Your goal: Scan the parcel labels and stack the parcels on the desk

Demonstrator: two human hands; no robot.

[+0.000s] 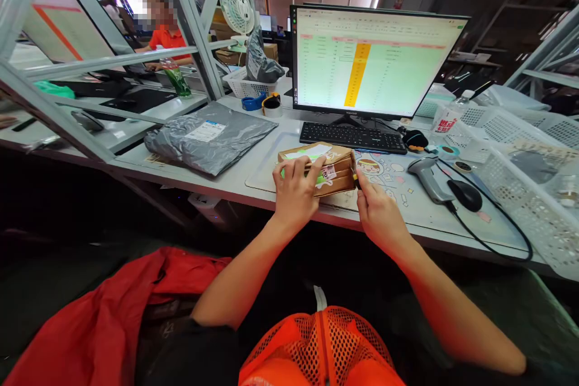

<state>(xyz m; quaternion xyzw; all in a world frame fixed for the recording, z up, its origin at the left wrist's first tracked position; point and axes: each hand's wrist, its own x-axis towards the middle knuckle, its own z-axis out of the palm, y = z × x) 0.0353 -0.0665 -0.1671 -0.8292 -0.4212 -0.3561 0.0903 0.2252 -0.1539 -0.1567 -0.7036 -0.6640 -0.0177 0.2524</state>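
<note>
A small brown cardboard box (341,184) with labels and green-and-white tape rests on the desk mat in front of the monitor. My left hand (298,184) grips it from above, fingers bent over its top and labelled side. At the box's right end, my right hand (377,208) is closed around a slim box cutter (356,180) with black and yellow parts. Its tip is at the box's right edge; the blade is hard to make out. The box's underside and part of its left end are hidden.
A grey plastic mailer (210,136) lies to the left. Behind stand a monitor (371,60) and keyboard (353,137). To the right are a barcode scanner (429,178), a mouse (465,195) and white baskets (534,205). A co-worker (169,39) sits beyond the metal frame.
</note>
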